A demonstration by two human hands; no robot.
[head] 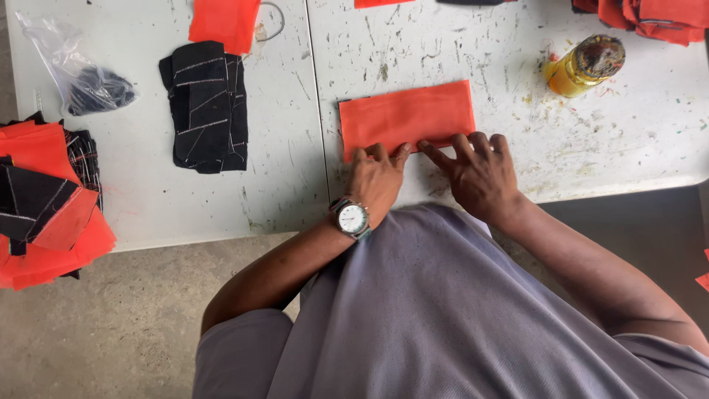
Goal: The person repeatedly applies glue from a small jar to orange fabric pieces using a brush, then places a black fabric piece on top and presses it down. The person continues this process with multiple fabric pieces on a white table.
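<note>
Here the left hand (377,177) and right hand (478,170) press flat, fingers spread, hiding the orange cloth's (406,114) near edge.

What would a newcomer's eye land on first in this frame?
First, the bright orange fabric rectangle at the centre of the white table, with the left hand and right hand pressing its near edge. Next, the black cloth stack to the left and the yellow jar at upper right.
</note>
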